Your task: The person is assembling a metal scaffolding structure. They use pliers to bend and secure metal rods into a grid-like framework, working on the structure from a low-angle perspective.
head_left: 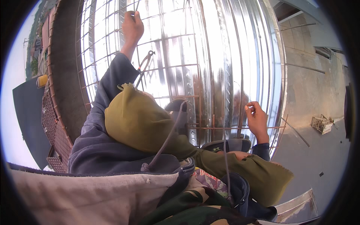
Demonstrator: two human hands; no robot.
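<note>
While seen from above through a fisheye lens w/ bent edges: left hand (132, 28) raised far up at top centre-left, fingers pinched shut on a thin wire (136, 7) against the rebar grid (168, 67). Right hand (257, 119) lower, at right of centre, thumb and fingers pinched on another thin vertical wire strand (248, 98), just above a rusty horizontal bar (232, 128). Hard to tell how tight either pinch is.

Pliers (144, 67) hanging on the grid just right of the left forearm, handles pointing down, not held by either hand.

Behind the grid, filling the far middle: big corrugated shiny metal tank wall (225, 56), bright w/ glare. Grid of thin rusty bars running over it, vertical and horizontal, curving w/ the lens.

Near centre: olive-green cloth (135, 120) draped over the chest area, grey cord (168, 131) running across it. Dark grey-blue sleeve (108, 90) on the left arm, stretching from lower left up to the hand. Camouflage fabric (195, 202) at bottom centre, pale sacking cloth (86, 195) at bottom left.

Left side: curved brown concrete-like rim (65, 75) w/ rusty mesh along its edge, yellow object (42, 80) beyond it, too small to identify. Right side: grey concrete floor (315, 150) well below, small wooden crate-like frame (321, 123) lying on it.
</note>
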